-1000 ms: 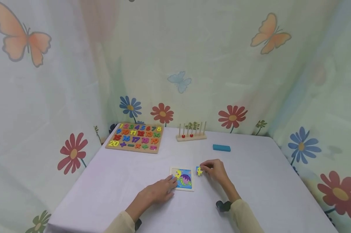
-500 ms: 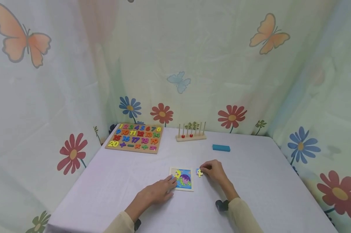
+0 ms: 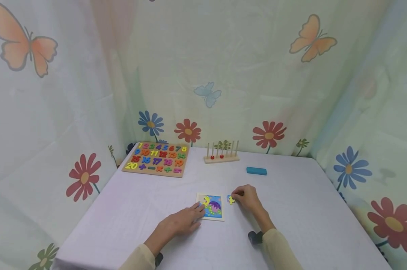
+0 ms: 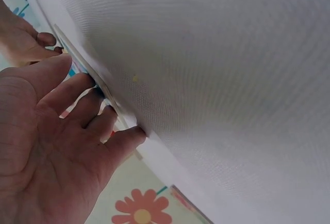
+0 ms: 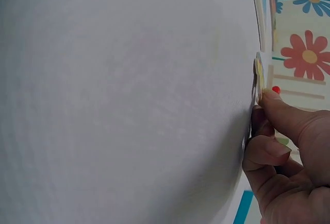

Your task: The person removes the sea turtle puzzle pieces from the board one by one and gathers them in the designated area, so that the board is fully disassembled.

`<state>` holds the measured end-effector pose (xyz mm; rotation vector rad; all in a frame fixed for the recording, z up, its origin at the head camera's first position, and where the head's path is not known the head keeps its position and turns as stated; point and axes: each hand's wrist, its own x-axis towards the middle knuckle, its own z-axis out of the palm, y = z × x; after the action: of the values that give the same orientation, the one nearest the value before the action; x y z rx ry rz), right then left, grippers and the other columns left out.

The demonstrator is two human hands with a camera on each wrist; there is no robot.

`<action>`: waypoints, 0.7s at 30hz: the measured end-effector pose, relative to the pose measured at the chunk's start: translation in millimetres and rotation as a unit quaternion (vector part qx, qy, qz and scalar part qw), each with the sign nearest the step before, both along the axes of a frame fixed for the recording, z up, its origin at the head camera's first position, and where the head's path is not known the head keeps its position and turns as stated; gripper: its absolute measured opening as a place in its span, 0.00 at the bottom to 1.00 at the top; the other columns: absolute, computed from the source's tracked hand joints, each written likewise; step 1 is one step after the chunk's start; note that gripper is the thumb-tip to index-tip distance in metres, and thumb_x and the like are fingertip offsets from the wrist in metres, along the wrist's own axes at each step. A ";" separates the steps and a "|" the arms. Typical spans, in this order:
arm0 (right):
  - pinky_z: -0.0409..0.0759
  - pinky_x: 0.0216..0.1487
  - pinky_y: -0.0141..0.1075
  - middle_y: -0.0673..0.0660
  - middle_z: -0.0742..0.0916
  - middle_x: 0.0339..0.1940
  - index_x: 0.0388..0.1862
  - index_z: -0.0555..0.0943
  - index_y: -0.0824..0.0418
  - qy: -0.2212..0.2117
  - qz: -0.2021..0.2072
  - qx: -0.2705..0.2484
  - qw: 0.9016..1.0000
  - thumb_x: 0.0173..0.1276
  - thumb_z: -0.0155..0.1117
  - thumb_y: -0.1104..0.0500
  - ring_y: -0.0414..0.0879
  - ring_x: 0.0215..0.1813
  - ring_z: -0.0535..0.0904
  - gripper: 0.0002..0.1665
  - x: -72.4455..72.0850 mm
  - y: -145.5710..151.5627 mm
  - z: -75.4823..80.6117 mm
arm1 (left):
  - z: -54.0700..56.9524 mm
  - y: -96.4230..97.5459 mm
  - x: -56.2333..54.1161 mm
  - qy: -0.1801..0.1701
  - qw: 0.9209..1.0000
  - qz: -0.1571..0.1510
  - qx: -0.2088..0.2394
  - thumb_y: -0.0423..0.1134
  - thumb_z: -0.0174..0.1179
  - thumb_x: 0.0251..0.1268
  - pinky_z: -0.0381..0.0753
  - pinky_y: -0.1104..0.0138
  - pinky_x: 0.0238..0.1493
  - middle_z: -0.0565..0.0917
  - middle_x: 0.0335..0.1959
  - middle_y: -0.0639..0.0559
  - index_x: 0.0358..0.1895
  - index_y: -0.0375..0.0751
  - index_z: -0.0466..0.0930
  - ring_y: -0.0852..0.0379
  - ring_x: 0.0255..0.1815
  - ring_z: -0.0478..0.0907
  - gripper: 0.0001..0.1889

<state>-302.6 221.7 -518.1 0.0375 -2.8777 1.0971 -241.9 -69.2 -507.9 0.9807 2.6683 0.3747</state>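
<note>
A small framed picture puzzle (image 3: 215, 206), showing a yellow creature with a purple shell on blue, lies on the white cloth near the middle of the head view. My left hand (image 3: 184, 220) rests with its fingertips on the puzzle's left side, covering part of it. In the left wrist view the fingers of this left hand (image 4: 67, 126) are loosely bent at the frame's edge. Just right of the frame, my right hand (image 3: 250, 197) pinches a yellow and blue puzzle piece (image 3: 229, 200). The right wrist view shows that piece (image 5: 260, 74) edge-on, between thumb and fingers.
At the back left lies a wooden number board (image 3: 156, 159) with colourful digits. A peg stand (image 3: 221, 160) with upright rods and red beads is at the back centre. A teal block (image 3: 256, 171) sits right of it. Flowered curtains (image 3: 237, 75) surround the table.
The right forearm has shifted very slightly to the left. The puzzle piece stays pinched beside the frame, its angle changing a little. The left hand keeps its place on the puzzle.
</note>
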 end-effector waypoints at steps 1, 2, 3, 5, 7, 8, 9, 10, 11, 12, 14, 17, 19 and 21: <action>0.87 0.48 0.42 0.55 0.91 0.34 0.40 0.92 0.66 -0.002 -0.002 0.002 1.000 0.69 0.76 0.69 0.47 0.38 0.82 0.02 0.0 -0.5 0.2 | -0.1 -0.3 0.0 -0.001 1.000 -0.001 0.001 0.46 0.58 0.85 0.65 0.53 0.84 0.66 0.85 0.52 0.81 0.44 0.70 0.51 0.88 0.57 0.28; 0.88 0.49 0.42 0.55 0.91 0.34 0.40 0.92 0.66 -0.003 -0.004 0.004 1.000 0.69 0.76 0.69 0.47 0.38 0.81 0.02 -0.3 -0.9 0.2 | 0.4 -0.5 0.1 -0.001 1.000 -0.002 0.002 0.46 0.58 0.85 0.65 0.53 0.83 0.67 0.85 0.52 0.81 0.44 0.70 0.51 0.88 0.57 0.28; 0.88 0.49 0.43 0.55 0.90 0.34 0.40 0.92 0.66 -0.004 -0.006 0.005 1.000 0.69 0.76 0.68 0.47 0.39 0.81 0.03 -0.4 -1.5 0.4 | 0.7 -0.5 0.3 -0.002 1.000 -0.001 0.001 0.46 0.57 0.85 0.64 0.53 0.84 0.66 0.85 0.52 0.82 0.44 0.70 0.51 0.88 0.57 0.28; 0.88 0.50 0.43 0.55 0.90 0.34 0.40 0.92 0.66 -0.006 -0.007 0.007 1.000 0.69 0.77 0.68 0.47 0.39 0.82 0.03 -0.9 -2.3 0.4 | 0.1 -0.3 0.7 -0.001 1.000 0.002 0.000 0.47 0.57 0.85 0.64 0.54 0.84 0.66 0.85 0.53 0.82 0.45 0.70 0.51 0.88 0.57 0.28; 0.88 0.50 0.43 0.55 0.91 0.34 0.40 0.92 0.66 -0.007 -0.008 0.009 1.000 0.69 0.77 0.68 0.47 0.39 0.82 0.03 -1.7 -2.7 -0.1 | 10.9 1.8 4.9 -0.012 1.000 0.013 -0.003 0.44 0.59 0.84 0.66 0.53 0.83 0.68 0.84 0.53 0.81 0.45 0.72 0.51 0.87 0.59 0.27; 0.88 0.50 0.43 0.55 0.90 0.34 0.40 0.92 0.66 -0.008 -0.008 0.009 1.000 0.69 0.77 0.68 0.47 0.39 0.82 0.03 -1.8 -3.0 0.0 | 10.9 2.1 5.0 -0.011 1.000 0.014 -0.004 0.44 0.59 0.84 0.66 0.53 0.83 0.68 0.84 0.53 0.81 0.45 0.72 0.51 0.87 0.59 0.27; 0.88 0.50 0.42 0.55 0.90 0.34 0.40 0.92 0.66 -0.009 -0.008 0.009 1.000 0.69 0.77 0.68 0.48 0.39 0.82 0.03 -2.1 -3.1 -0.1 | 10.8 2.4 5.0 -0.011 1.000 0.015 -0.006 0.45 0.59 0.84 0.66 0.54 0.83 0.68 0.84 0.53 0.81 0.45 0.72 0.51 0.87 0.59 0.27; 0.88 0.50 0.43 0.55 0.90 0.34 0.40 0.92 0.66 -0.008 -0.006 0.011 1.000 0.68 0.78 0.68 0.48 0.39 0.82 0.03 -2.7 -3.1 -0.2 | 11.2 2.6 5.0 -0.011 1.000 0.015 -0.008 0.45 0.59 0.84 0.66 0.54 0.83 0.68 0.84 0.53 0.81 0.45 0.72 0.51 0.87 0.59 0.27; 0.88 0.50 0.42 0.55 0.90 0.34 0.40 0.92 0.66 -0.008 -0.007 0.010 1.000 0.68 0.78 0.68 0.48 0.39 0.82 0.03 -3.0 -3.1 -0.1 | 11.7 2.6 4.8 -0.010 1.000 0.014 -0.008 0.44 0.59 0.84 0.66 0.54 0.83 0.68 0.84 0.53 0.80 0.45 0.72 0.50 0.87 0.59 0.27; 0.88 0.50 0.42 0.55 0.90 0.34 0.40 0.92 0.66 -0.009 -0.007 0.010 1.000 0.68 0.78 0.68 0.48 0.39 0.82 0.03 -3.2 -3.0 0.0 | 12.8 2.7 4.6 -0.011 1.000 0.013 -0.008 0.44 0.59 0.84 0.66 0.54 0.83 0.68 0.84 0.53 0.80 0.45 0.72 0.50 0.87 0.59 0.27; 0.88 0.50 0.42 0.55 0.90 0.34 0.40 0.92 0.66 -0.009 -0.005 0.011 1.000 0.68 0.78 0.68 0.47 0.39 0.82 0.03 -3.6 -2.6 0.0 | 13.0 2.9 3.9 -0.011 1.000 0.012 -0.009 0.44 0.59 0.84 0.65 0.54 0.83 0.68 0.84 0.53 0.80 0.45 0.72 0.50 0.87 0.59 0.27; 0.89 0.50 0.43 0.55 0.90 0.34 0.40 0.92 0.66 -0.009 -0.001 0.011 1.000 0.68 0.78 0.68 0.47 0.39 0.82 0.04 -3.7 -1.8 0.2 | 13.3 2.8 3.1 -0.011 1.000 0.012 -0.009 0.44 0.60 0.84 0.65 0.54 0.83 0.68 0.84 0.53 0.80 0.45 0.72 0.50 0.87 0.59 0.27; 0.88 0.49 0.43 0.55 0.90 0.34 0.40 0.92 0.66 -0.009 0.001 0.011 1.000 0.68 0.78 0.68 0.47 0.39 0.82 0.03 -3.7 -1.2 -0.1 | 12.5 2.7 2.7 -0.012 1.000 0.013 -0.008 0.44 0.59 0.84 0.65 0.54 0.83 0.68 0.84 0.53 0.80 0.45 0.72 0.51 0.87 0.59 0.27; 0.88 0.48 0.43 0.55 0.90 0.35 0.41 0.91 0.66 -0.009 0.000 0.007 1.000 0.69 0.78 0.67 0.47 0.39 0.81 0.04 -2.8 -0.8 0.0 | 12.5 2.7 2.8 -0.015 1.000 0.013 -0.007 0.44 0.59 0.84 0.65 0.54 0.83 0.68 0.84 0.53 0.80 0.45 0.72 0.51 0.87 0.59 0.27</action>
<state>-305.4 220.9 -518.1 0.0282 -2.9008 1.0823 -239.1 -66.6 -495.4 0.9291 2.6551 0.3729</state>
